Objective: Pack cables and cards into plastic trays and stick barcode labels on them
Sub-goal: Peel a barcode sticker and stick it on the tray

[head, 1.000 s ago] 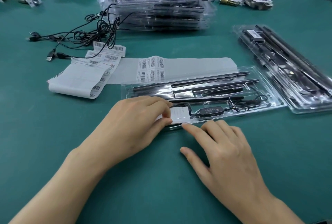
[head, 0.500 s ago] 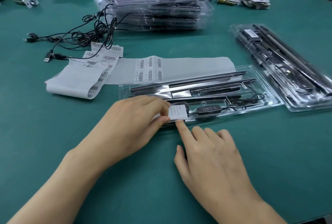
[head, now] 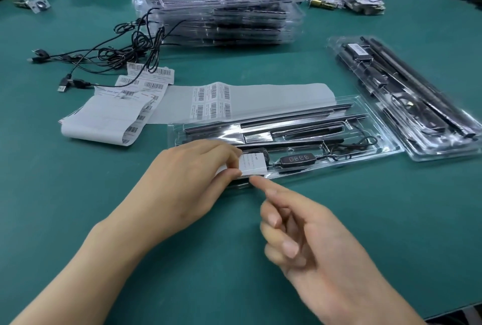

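A clear plastic tray (head: 386, 147) lies in front of me, holding black bars and a black cable with a button controller (head: 297, 160). My left hand (head: 190, 181) pinches a white card (head: 254, 164) at the tray's near left end, thumb and forefinger shut on the card's left edge. My right hand (head: 313, 241) hovers just in front of the tray and holds nothing. Its index finger points at the tray's near rim below the card, and the other fingers are curled. A backing sheet with barcode labels (head: 211, 101) lies right behind the tray.
A tall stack of filled clear trays (head: 221, 11) stands at the back centre. Loose black USB cables (head: 117, 50) sprawl at the left. A curled label strip (head: 104, 121) lies left of the tray. More packed trays (head: 417, 95) sit on the right. Paper-wrapped parts line the far edge.
My right hand has pulled back from the card and curled its fingers, leaving only the index finger extended. My left hand keeps its pinch on the card.
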Motion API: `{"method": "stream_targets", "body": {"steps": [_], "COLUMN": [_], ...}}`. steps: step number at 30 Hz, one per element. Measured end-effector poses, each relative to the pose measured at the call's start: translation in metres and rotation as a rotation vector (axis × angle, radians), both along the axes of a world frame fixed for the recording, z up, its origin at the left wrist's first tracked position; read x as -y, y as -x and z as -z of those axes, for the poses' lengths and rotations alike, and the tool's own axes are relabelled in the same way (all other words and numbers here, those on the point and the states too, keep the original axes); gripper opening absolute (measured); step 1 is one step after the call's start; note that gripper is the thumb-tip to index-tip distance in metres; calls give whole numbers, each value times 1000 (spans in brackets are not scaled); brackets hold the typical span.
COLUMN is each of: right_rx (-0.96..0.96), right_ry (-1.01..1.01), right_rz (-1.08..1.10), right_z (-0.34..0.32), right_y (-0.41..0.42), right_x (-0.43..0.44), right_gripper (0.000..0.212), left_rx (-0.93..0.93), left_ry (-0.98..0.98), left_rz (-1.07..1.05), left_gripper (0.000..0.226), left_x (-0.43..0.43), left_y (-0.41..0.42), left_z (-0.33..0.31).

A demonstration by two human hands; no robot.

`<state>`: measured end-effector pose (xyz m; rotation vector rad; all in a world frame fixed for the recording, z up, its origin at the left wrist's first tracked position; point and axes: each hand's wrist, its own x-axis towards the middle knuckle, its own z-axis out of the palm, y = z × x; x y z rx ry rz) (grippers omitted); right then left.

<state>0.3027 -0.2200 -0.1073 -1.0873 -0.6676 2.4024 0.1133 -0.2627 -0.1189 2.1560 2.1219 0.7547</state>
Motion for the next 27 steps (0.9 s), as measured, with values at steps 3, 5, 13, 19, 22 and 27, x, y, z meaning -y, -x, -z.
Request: {"method": "stream_targets", "body": {"steps": [3,5,13,19,22,27], "right_rx": [-145,-176,-360,-488,-495,-487], "right_ry": [178,233,326,376,382,350], "right_rz": [139,182,224,232,245,200], "right_z": [-4,-4,-2,1,3,5], "right_y": [9,12,14,15,17,3], "right_x": [5,7,10,15,15,14], "right_gripper": [40,37,49,58,59,61], "left_rx": [-12,-7,47,78,82,85], "left_ry": [-10,0,33,20,45,20], "left_rz": [3,2,35,38,47,65], "left_gripper": [14,13,34,18,25,26], "left_x": [-1,-1,1,2,3,5], "left_y": [0,0,2,6,8,9], "left_z": [0,0,-4,-1,-1,1]}}
